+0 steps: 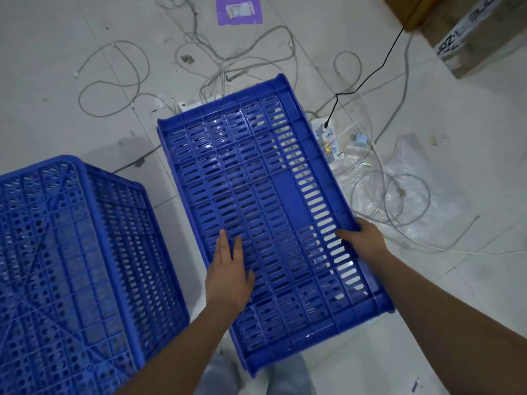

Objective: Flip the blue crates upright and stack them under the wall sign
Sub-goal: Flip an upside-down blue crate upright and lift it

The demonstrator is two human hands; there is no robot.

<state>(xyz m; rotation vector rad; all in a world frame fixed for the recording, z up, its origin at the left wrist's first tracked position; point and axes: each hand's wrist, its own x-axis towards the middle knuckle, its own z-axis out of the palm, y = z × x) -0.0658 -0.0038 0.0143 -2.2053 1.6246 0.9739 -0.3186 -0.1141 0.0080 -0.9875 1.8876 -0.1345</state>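
At frame centre a blue crate [256, 201] is tilted on its side, gripped at its right edge by the right hand [363, 240]. The left hand [228, 273] is laid flat, fingers spread, against the slotted wall. A second crate [71, 266], seemingly upside down, is seen lower left, on tiled floor [57, 67] strewn with cables [216, 64].

Glossy moulded blue plastic on the slotted crate [256, 195] at centre, glinting along its ribs. Same plastic, duller, on the perforated crate [71, 266] at lower left. Smooth pale floor tiles [57, 52], scuffed and dirty. Crinkled clear plastic film [413, 181] at right. Matt brown cardboard, apparently, on the box [484, 29] upper right.
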